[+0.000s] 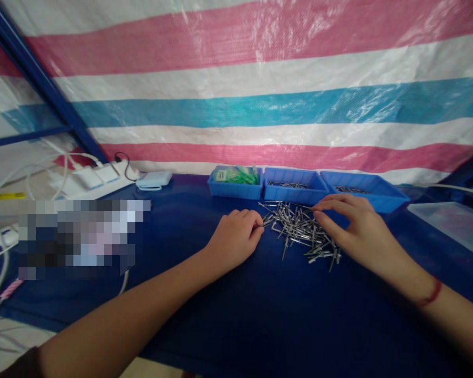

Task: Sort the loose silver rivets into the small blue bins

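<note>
Loose pile of metal pins (pixel 299 227) is spread on the dark blue tabletop (pixel 260 310), just in front of the middle blue bin (pixel 290 194). Thin pin (pixel 305 208) seems pinched by thumb and fingertips of the right hand (pixel 357 223), front-right of middle bin; left hand (pixel 236 239) is curled front-left of it, whether a pin is gripped cannot be told. Pins are crossed, so neighbours could be dragged or scattered by a pull. Slim shaft could be dropped from a weak pinch. Pins are also held in middle bin and the right bin (pixel 372 198) beside it, so contents could be mixed by a misplaced release
</note>
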A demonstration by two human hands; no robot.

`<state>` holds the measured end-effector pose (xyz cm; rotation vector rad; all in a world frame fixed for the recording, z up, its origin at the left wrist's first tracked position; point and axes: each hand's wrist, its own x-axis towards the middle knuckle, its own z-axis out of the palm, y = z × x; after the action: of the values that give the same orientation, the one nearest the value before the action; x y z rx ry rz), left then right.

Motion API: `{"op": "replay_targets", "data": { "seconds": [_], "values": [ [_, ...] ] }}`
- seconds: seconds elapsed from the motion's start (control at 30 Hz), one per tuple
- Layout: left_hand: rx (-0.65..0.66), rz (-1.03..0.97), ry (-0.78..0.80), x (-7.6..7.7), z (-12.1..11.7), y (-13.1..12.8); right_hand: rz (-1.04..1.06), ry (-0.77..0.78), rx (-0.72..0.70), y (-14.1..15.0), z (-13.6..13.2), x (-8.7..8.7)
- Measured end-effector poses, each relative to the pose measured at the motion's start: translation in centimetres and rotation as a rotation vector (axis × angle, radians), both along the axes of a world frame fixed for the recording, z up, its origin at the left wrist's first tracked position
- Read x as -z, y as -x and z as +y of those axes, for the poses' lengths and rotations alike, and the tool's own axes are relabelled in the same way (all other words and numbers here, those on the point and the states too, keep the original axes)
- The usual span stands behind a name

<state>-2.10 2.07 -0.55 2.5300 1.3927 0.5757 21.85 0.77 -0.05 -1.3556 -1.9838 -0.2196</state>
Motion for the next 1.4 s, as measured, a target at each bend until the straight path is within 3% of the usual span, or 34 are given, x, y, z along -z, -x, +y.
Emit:
{"op": "replay_targets", "data": {
  "seconds": [0.33,0.47,0.67,0.9,1.4],
  "values": [
    [0.135,-0.398,0.065,-0.7,-1.1,-1.0,0.203,0.206,-0.212,2.5,-1.8,0.1],
    [0.185,-0.414,0.096,-0.6,-1.6,-1.3,0.278,0.233,-0.321,3.1,-2.3,-0.1],
    [0.184,-0.440,0.124,-0.6,-1.7,-1.3,0.345,0.260,-0.377,3.7,-2.5,-0.3],
    [0.218,-0.469,0.145,-0.5,-1.6,-1.3,0.414,0.283,-0.288,3.6,-2.6,-0.1],
    [0.301,-0.350,0.112,-0.8,-1.8,-1.4,0.423,0.372,-0.364,4.2,-3.0,-0.9]
  ]
}}
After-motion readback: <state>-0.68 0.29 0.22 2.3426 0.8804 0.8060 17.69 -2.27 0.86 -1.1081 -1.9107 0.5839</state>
